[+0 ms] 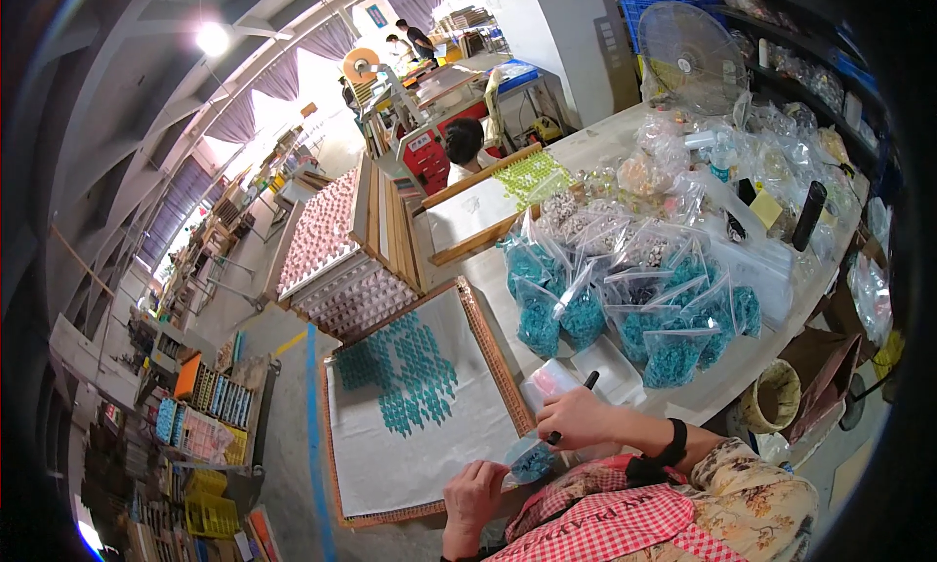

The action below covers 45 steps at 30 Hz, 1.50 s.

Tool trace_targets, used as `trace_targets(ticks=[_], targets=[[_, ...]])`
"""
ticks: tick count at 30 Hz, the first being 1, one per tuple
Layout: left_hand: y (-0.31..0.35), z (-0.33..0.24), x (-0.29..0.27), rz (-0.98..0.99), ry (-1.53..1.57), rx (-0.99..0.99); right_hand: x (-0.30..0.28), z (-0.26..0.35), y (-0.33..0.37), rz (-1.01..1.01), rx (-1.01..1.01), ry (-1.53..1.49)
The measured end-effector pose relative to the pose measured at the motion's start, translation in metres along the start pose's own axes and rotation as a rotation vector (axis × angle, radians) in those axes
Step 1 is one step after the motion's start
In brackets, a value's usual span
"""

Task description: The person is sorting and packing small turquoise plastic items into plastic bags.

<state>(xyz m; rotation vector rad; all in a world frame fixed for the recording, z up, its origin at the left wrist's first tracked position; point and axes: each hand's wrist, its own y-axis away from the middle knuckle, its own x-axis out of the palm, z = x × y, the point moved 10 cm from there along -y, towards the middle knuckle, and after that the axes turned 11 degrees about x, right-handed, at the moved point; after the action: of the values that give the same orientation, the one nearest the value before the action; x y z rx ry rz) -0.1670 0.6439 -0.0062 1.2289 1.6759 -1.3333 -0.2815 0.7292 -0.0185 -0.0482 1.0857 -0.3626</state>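
Two hands are working low in the picture, right in front of you. Your right hand (576, 417) is pinching a thin black pen-like tool (573, 408), and its tip is pointing down at a small clear bag of teal bits (530, 458), so you are probably picking bits out with it. Your left hand (475, 497) is curled with the fingers together at the bottom edge of the wooden-framed tray (491, 352), just beside that small bag, likely keeping things steady; I cannot tell if it is gripping the bag. The tray is lying flat with a white sheet inside, and rows of teal pieces (410, 370) are sitting on it in a neat patch near the top, so they are easy to count and reach. On the desk (605, 152) to your right, many full bags of teal beads (625, 303) are leaning together in a pile, close enough for you to grab. More trays with pink pieces (322, 232) are stacked farther away, out of your way.
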Motion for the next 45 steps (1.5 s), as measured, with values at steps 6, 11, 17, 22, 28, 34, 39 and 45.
trace_targets(ticks=[6,11,17,22,28,34,39,45], targets=[[-0.004,0.002,0.0,-0.004,-0.001,0.011,-0.018,-0.003,0.003,-0.076,-0.001,0.067],[-0.003,0.0,0.002,0.025,-0.005,0.005,-0.018,-0.007,0.009,-0.032,0.007,0.047],[-0.004,0.001,0.0,0.02,0.033,0.018,-0.023,-0.015,0.009,0.04,0.062,0.035],[-0.001,0.007,-0.004,0.004,0.032,-0.038,-0.038,-0.029,0.012,0.027,0.094,0.08],[0.003,0.016,-0.002,-0.026,0.073,-0.007,-0.081,-0.065,0.016,-0.215,0.269,-0.094],[-0.004,0.015,0.011,-0.01,0.153,-0.03,-0.087,-0.081,0.004,-0.238,0.335,-0.45],[0.0,0.025,0.023,-0.033,0.159,-0.035,-0.114,-0.108,-0.021,-0.333,0.336,-0.61],[-0.011,0.034,0.003,-0.02,0.197,-0.059,-0.121,-0.176,-0.067,-0.156,0.707,-0.469]])
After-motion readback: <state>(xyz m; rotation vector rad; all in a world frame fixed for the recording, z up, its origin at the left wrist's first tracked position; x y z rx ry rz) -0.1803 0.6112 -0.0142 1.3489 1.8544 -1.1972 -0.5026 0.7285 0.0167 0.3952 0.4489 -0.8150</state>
